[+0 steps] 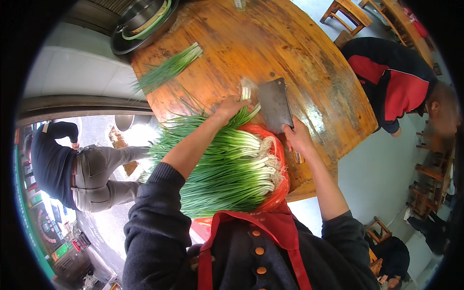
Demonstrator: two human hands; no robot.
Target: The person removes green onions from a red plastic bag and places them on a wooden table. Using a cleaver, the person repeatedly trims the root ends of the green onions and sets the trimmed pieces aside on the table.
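Observation:
My left hand [234, 107] is closed around a small bunch of scallions [247, 116], their white ends pointing to the right. Beside it, my right hand [299, 137] grips a cleaver [274, 105], whose broad dark blade lies close to those white ends; I cannot tell whether it touches them. Under and nearer than my hands spreads a big heap of scallions [212, 174], green tops to the left and stringy roots to the right. A red plastic bag [282, 186] lies beneath the heap. Farther off at the left rests a separate scallion bunch [175, 66].
The wooden table [309, 58] has a curved right edge. Stacked basins [145, 24] stand at its far left. One person [391, 87] in black and red bends at the right; another [92, 166] stands at the left. A wooden stool [348, 14] is beyond the table.

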